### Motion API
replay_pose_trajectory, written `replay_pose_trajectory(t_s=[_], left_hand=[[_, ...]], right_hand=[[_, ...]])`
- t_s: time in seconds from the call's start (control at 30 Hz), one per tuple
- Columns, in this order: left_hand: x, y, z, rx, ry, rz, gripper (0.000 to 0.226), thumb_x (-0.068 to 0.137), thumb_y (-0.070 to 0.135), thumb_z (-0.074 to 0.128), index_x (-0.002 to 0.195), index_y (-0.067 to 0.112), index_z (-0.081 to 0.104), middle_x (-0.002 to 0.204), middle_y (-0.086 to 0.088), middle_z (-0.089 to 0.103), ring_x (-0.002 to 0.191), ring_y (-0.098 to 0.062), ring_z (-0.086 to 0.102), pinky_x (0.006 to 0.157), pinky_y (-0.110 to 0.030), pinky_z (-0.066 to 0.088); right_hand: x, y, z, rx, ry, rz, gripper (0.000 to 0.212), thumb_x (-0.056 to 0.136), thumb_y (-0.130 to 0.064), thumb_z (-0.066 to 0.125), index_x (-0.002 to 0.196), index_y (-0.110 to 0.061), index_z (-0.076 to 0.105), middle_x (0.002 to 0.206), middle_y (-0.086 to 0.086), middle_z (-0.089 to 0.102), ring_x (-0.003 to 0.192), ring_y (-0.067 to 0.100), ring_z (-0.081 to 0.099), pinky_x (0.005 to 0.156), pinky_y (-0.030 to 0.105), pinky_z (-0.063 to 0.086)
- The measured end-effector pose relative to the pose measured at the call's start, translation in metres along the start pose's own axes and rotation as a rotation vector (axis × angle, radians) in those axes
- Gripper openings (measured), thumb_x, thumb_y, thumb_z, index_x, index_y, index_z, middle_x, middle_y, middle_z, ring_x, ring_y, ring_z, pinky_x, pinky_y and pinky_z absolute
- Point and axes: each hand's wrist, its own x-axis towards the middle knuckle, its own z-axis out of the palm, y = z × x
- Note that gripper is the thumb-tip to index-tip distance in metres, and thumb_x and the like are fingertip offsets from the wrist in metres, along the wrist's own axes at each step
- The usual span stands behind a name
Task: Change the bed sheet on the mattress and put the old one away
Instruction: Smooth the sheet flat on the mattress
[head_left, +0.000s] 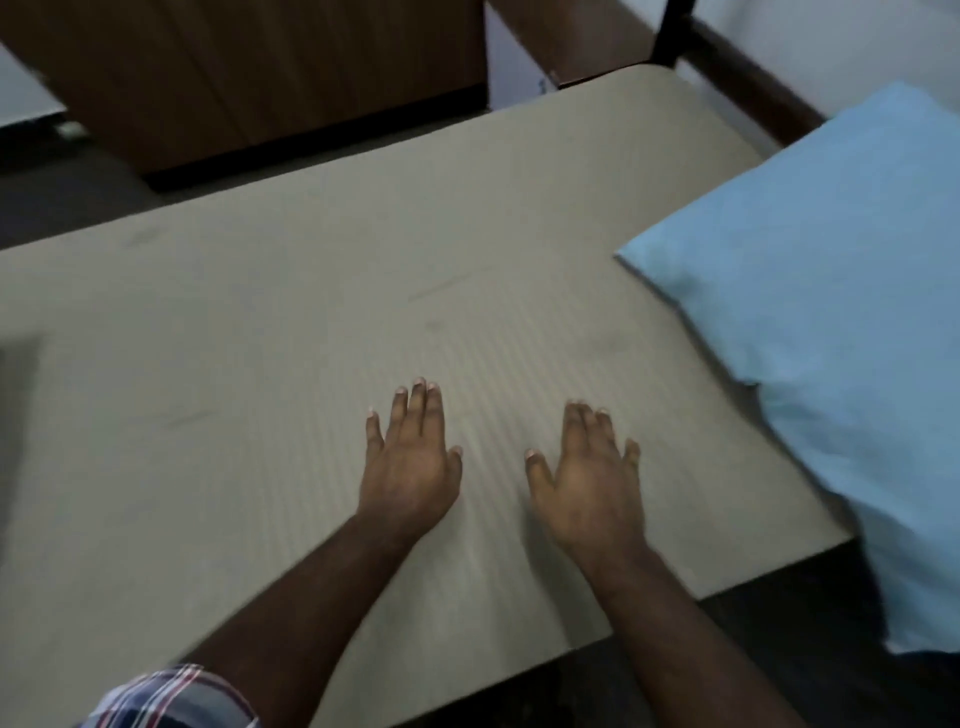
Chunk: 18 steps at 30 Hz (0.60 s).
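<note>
Both hands, left hand (410, 462) and right hand (587, 478), lie flat on the sheet (260, 322), fingers straight, holding nothing. Near the pillow (831, 291), pushing hard could bunch it up.

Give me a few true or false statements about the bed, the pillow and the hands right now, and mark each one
1. Both hands lie flat on the sheet. True: left hand and right hand have straight fingers, palms down.
2. The pillow is white. False: it is light blue.
3. The pillow is to the right of the hands. True.
4. The right hand grips the pillow. False: it rests on the sheet, apart from the pillow.
5. The sheet is bunched in a heap. False: it lies smooth and flat across the mattress.
</note>
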Motion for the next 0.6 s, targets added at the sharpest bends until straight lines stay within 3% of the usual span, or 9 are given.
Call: replay_pose_trajectory(t_s=[0.13, 0.27, 0.33, 0.47, 0.6], left_hand=[[-0.034, -0.127, -0.012, 0.035, -0.01, -0.045, 0.075, 0.102, 0.04, 0.039, 0.16, 0.01, 0.004, 0.169, -0.008, 0.002, 0.156, -0.026, -0.001, 0.124, -0.056, 0.002], [-0.077, -0.272, -0.028, 0.045, -0.037, -0.123, 0.072, 0.101, 0.039, 0.037, 0.161, 0.014, 0.005, 0.169, -0.007, 0.002, 0.156, -0.026, -0.003, 0.122, -0.058, 0.001], [-0.098, -0.356, -0.038, 0.049, 0.016, -0.159, 0.069, 0.099, 0.04, 0.036, 0.16, 0.014, 0.016, 0.168, -0.008, 0.013, 0.156, -0.028, 0.006, 0.122, -0.06, 0.004], [-0.132, -0.52, -0.065, 0.091, 0.132, -0.329, 0.065, 0.094, 0.042, 0.033, 0.148, 0.008, 0.045, 0.154, -0.014, 0.045, 0.144, -0.038, 0.037, 0.115, -0.069, 0.02], [-0.175, -0.653, -0.087, 0.06, 0.175, -0.593, 0.061, 0.105, 0.05, 0.028, 0.156, 0.017, 0.029, 0.163, -0.008, 0.029, 0.151, -0.035, 0.022, 0.117, -0.067, 0.012]], right_hand=[[-0.036, -0.142, 0.075, 0.014, -0.102, -0.157, 0.072, 0.099, -0.045, 0.037, 0.159, -0.01, 0.015, 0.166, 0.008, 0.021, 0.154, 0.024, 0.014, 0.123, 0.049, 0.009], [-0.075, -0.279, 0.166, 0.322, -0.265, -0.103, 0.07, 0.098, -0.039, 0.055, 0.157, -0.015, 0.026, 0.156, 0.006, 0.042, 0.14, 0.021, 0.044, 0.117, 0.036, 0.034], [-0.093, -0.353, 0.206, 0.441, -0.387, -0.058, 0.071, 0.096, -0.039, 0.061, 0.156, -0.017, 0.03, 0.148, 0.005, 0.052, 0.129, 0.021, 0.055, 0.109, 0.037, 0.043], [-0.122, -0.482, 0.276, 0.659, -0.586, 0.026, 0.076, 0.092, -0.045, 0.067, 0.155, -0.019, 0.035, 0.131, -0.001, 0.063, 0.113, 0.014, 0.063, 0.103, 0.03, 0.046], [-0.15, -0.56, 0.318, 0.779, -0.778, 0.059, 0.087, 0.086, -0.057, 0.069, 0.156, -0.022, 0.03, 0.128, -0.005, 0.062, 0.117, 0.013, 0.06, 0.106, 0.033, 0.045]])
